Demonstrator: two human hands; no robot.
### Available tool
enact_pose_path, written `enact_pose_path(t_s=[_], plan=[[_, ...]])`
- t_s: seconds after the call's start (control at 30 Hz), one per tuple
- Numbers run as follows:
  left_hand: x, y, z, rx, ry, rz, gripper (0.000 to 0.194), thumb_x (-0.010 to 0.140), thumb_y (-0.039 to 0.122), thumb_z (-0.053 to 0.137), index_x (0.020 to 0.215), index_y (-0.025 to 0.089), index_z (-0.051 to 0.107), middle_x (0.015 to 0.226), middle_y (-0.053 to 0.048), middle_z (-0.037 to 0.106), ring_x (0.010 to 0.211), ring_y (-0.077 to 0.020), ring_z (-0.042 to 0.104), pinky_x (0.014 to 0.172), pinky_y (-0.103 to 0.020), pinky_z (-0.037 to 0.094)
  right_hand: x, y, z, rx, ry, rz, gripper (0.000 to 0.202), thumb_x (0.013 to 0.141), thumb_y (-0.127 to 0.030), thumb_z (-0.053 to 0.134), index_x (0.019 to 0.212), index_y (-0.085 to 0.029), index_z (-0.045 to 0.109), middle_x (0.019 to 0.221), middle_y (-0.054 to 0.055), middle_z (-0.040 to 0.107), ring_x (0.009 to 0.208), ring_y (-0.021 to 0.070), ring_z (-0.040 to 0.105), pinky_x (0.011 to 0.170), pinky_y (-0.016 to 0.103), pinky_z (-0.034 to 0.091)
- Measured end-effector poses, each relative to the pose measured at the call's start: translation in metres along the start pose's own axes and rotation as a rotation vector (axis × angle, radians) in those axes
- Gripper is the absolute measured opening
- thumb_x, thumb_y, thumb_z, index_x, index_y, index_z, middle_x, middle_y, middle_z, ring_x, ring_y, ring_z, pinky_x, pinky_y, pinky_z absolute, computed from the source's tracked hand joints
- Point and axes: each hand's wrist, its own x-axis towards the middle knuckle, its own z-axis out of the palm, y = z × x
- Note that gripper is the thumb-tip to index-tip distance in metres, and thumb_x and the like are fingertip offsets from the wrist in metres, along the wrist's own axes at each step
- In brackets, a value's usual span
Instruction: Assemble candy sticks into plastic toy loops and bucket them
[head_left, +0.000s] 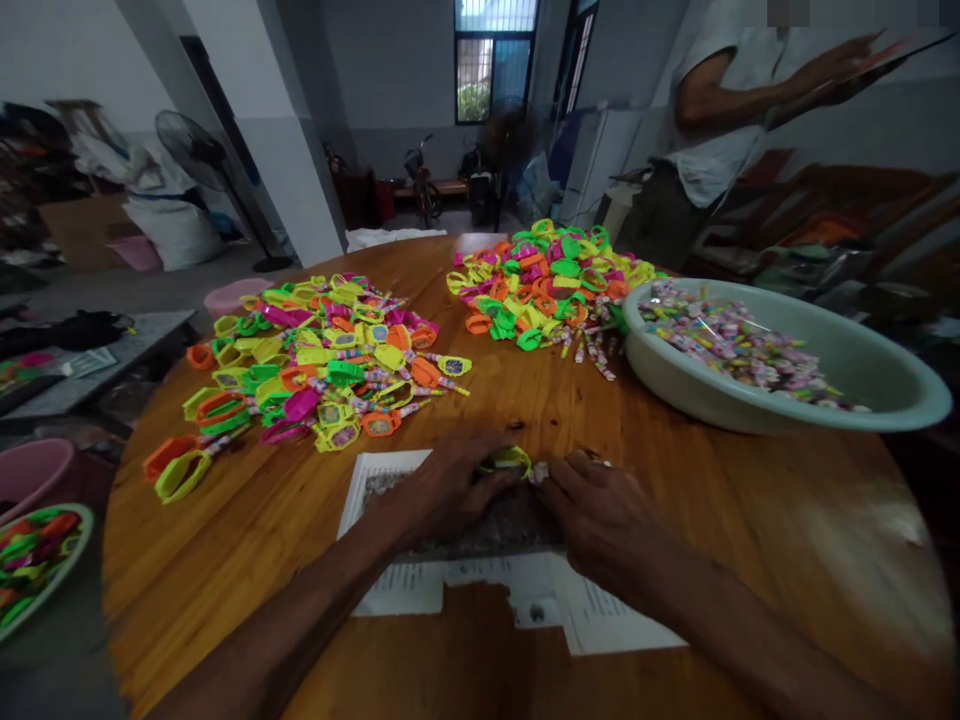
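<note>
My left hand [469, 480] is closed around a yellow plastic toy watch [511, 457], whose looped band shows beyond the fingers. Close beside it, my right hand [596, 500] pinches a small wrapped candy roll [538, 472] against the watch's right end. Both hands are over a dark flat slab [480, 530] lying on printed paper sheets [622, 625]. Past my left hand is a pile of bright toy watches [322, 360], several with candy rolls attached. The fingers partly hide the watch and the candy.
A second heap of toy watches [551, 275] lies at the back of the round wooden table [247, 580]. On the right stands a pale basin [862, 400] of wrapped candy rolls. A person [720, 110] stands behind it. A tub of watch pieces [86, 560] is at lower left.
</note>
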Motion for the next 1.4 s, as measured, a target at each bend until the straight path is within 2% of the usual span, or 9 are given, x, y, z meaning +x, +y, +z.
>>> enact_pose_path(t_s=[0.3, 0.43, 0.6, 0.73, 0.83, 0.93, 1.07, 1.2, 1.4], plan=[[-0.004, 0.008, -0.008, 0.091, -0.016, -0.070, 0.031, 0.091, 0.031, 0.059, 0.121, 0.024, 0.061, 0.116, -0.006, 0.066, 0.105, -0.0224, 0.061, 0.091, -0.034, 0.050, 0.024, -0.009, -0.002, 0.078, -0.192, 0.002, 0.034, 0.075, -0.002, 0.044, 0.095, -0.016, 0.068, 0.094, 0.012, 0.063, 0.083, 0.0285, 0.059, 0.068, 0.042, 0.045], [-0.008, 0.015, -0.008, 0.076, 0.004, -0.055, 0.038, 0.092, 0.030, 0.058, 0.129, 0.027, 0.056, 0.124, -0.004, 0.063, 0.111, -0.0206, 0.059, 0.096, -0.033, 0.048, 0.024, -0.012, -0.014, 0.173, -0.151, 0.046, 0.029, 0.079, -0.005, 0.045, 0.094, -0.015, 0.068, 0.103, 0.013, 0.064, 0.093, 0.0299, 0.060, 0.075, 0.042, 0.044], [-0.004, 0.003, -0.040, 0.331, 0.045, 0.018, 0.035, 0.094, 0.037, 0.053, 0.126, 0.022, 0.056, 0.114, -0.008, 0.065, 0.106, -0.0214, 0.060, 0.092, -0.034, 0.049, 0.025, 0.032, -0.009, 0.542, -0.060, 0.257, 0.036, 0.099, -0.036, 0.037, 0.083, -0.018, 0.065, 0.085, 0.007, 0.068, 0.080, 0.0192, 0.063, 0.069, 0.029, 0.042], [0.016, -0.016, -0.092, 0.795, 0.062, -0.147, 0.036, 0.095, 0.038, 0.048, 0.120, 0.013, 0.057, 0.110, -0.015, 0.063, 0.104, -0.0275, 0.057, 0.093, -0.042, 0.047, 0.046, 0.080, 0.014, 0.285, 0.041, 0.411, 0.028, 0.098, -0.029, 0.038, 0.098, -0.015, 0.063, 0.090, 0.010, 0.068, 0.088, 0.0215, 0.064, 0.076, 0.030, 0.042], [0.041, -0.025, -0.109, 0.983, 0.104, -0.324, 0.032, 0.089, 0.035, 0.052, 0.107, 0.011, 0.062, 0.107, -0.020, 0.062, 0.105, -0.0345, 0.053, 0.092, -0.051, 0.044, 0.073, 0.111, 0.029, 0.092, 0.101, 0.481, 0.026, 0.095, -0.021, 0.041, 0.111, -0.011, 0.059, 0.103, 0.015, 0.066, 0.098, 0.0245, 0.062, 0.081, 0.032, 0.042], [0.079, -0.030, -0.092, 0.903, 0.072, -0.291, 0.028, 0.089, 0.034, 0.051, 0.106, 0.015, 0.063, 0.107, -0.015, 0.063, 0.104, -0.0301, 0.055, 0.090, -0.042, 0.046, 0.099, 0.137, 0.040, 0.041, 0.105, 0.552, 0.027, 0.090, -0.021, 0.045, 0.112, -0.010, 0.058, 0.110, 0.018, 0.062, 0.099, 0.0270, 0.061, 0.079, 0.034, 0.043], [0.147, -0.037, -0.040, 0.687, -0.017, -0.216, 0.032, 0.091, 0.036, 0.051, 0.114, 0.016, 0.061, 0.109, -0.014, 0.066, 0.104, -0.0264, 0.061, 0.088, -0.035, 0.048, 0.117, 0.158, 0.054, -0.008, 0.088, 0.629, 0.028, 0.086, -0.019, 0.046, 0.110, -0.008, 0.058, 0.107, 0.019, 0.061, 0.089, 0.0278, 0.064, 0.072, 0.035, 0.045], [0.206, -0.047, -0.002, 0.644, 0.002, -0.245, 0.036, 0.094, 0.041, 0.045, 0.113, 0.014, 0.059, 0.111, -0.017, 0.065, 0.106, -0.0292, 0.061, 0.087, -0.038, 0.048, 0.123, 0.169, 0.059, -0.029, 0.052, 0.539, 0.031, 0.085, -0.019, 0.047, 0.113, -0.015, 0.059, 0.112, 0.018, 0.059, 0.088, 0.0275, 0.064, 0.073, 0.036, 0.045], [0.224, -0.055, 0.005, 0.592, 0.023, -0.332, 0.025, 0.092, 0.032, 0.047, 0.098, 0.013, 0.063, 0.101, -0.018, 0.067, 0.100, -0.0285, 0.062, 0.083, -0.037, 0.047, 0.136, 0.176, 0.050, -0.012, -0.021, 0.350, 0.024, 0.092, -0.020, 0.042, 0.098, -0.015, 0.065, 0.092, 0.013, 0.065, 0.088, 0.0235, 0.063, 0.083, 0.036, 0.041]])
